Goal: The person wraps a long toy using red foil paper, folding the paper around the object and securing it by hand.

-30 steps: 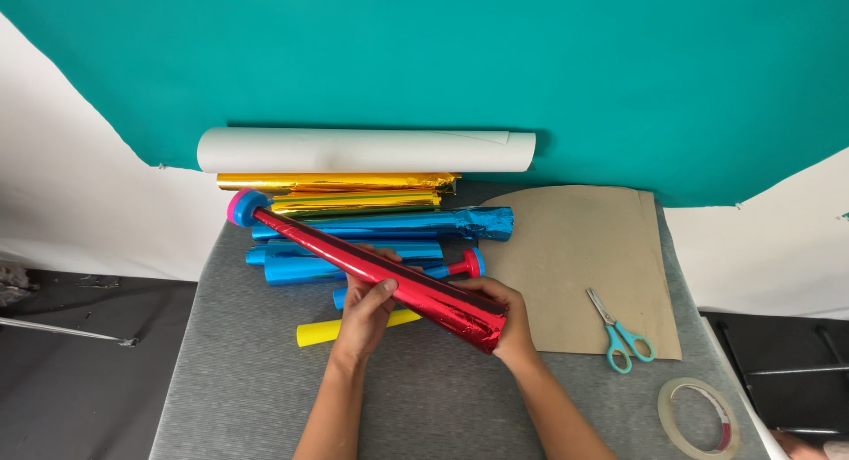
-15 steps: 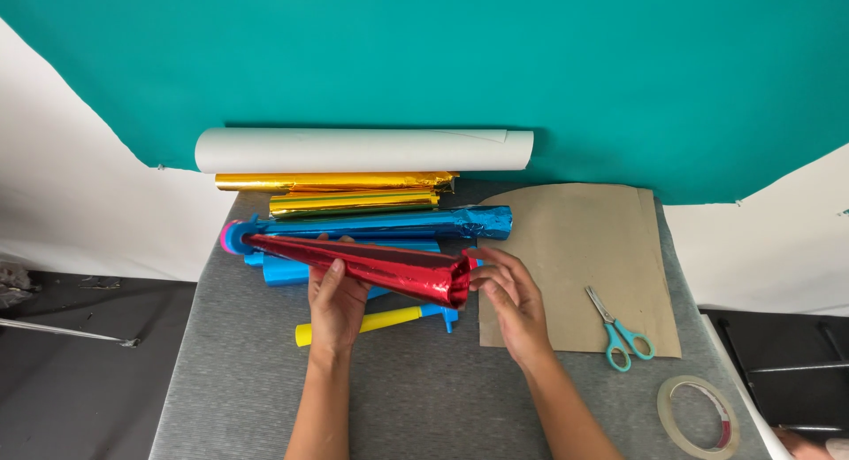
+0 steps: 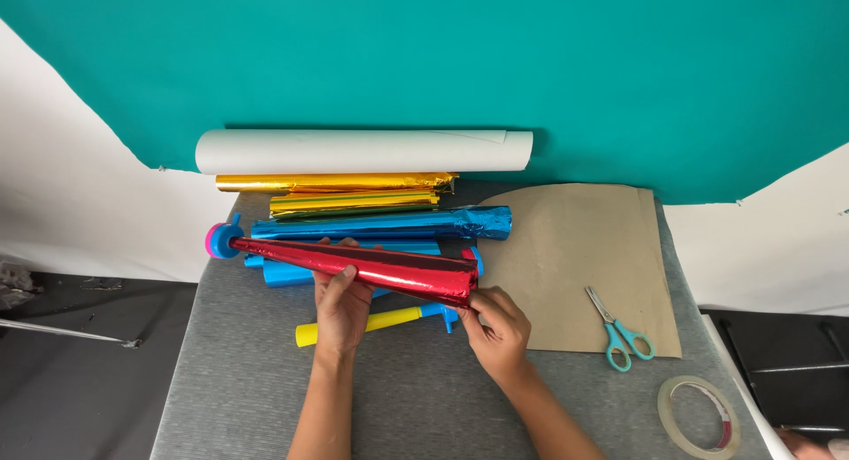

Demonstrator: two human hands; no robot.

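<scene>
Swung flatter now, red foil cone; left grip clasping its middle, right grip pinching its wide end, above yellow tube.

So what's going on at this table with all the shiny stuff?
A person holds a red foil cone in both hands over a grey table. The left hand grips its middle, and the right hand pinches its wide end. A pink cap sits by the narrow tip. Behind lie blue foil rolls, gold foil rolls and a white paper roll. A yellow horn lies under the hands. Scissors rest on brown paper, with a tape ring nearby.
</scene>
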